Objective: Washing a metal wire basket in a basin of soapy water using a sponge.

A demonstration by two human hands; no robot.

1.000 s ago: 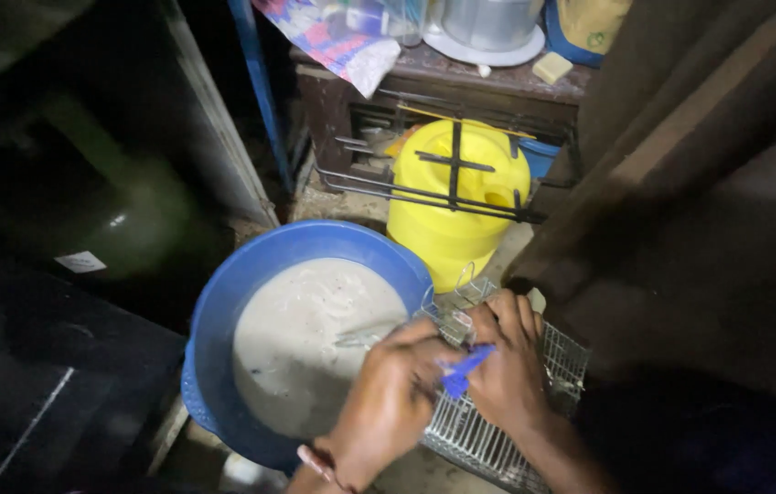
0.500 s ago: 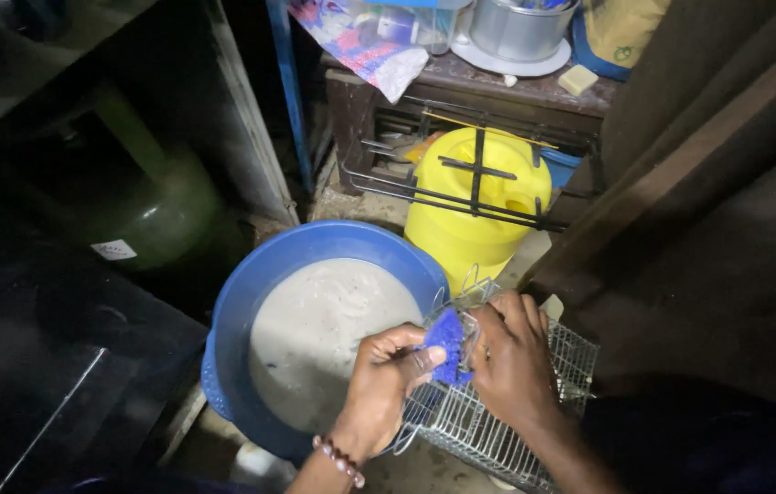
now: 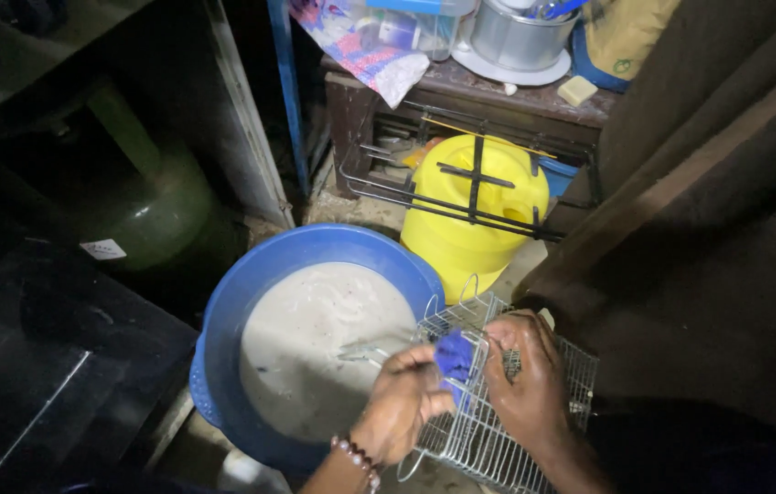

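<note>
Bare forearms; left wrist wears a seemingly brown-and-white beaded bracelet (image 3: 357, 455).

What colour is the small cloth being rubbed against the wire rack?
Blue: the cloth shows best in the head view, held by the left hand.

The scene is dim, lit from above the middle. The blue basin (image 3: 223, 320) and yellow can (image 3: 461, 229) catch the light; the left and right sides sink into deep shadow. Dark areas look grainy and soft.
</note>
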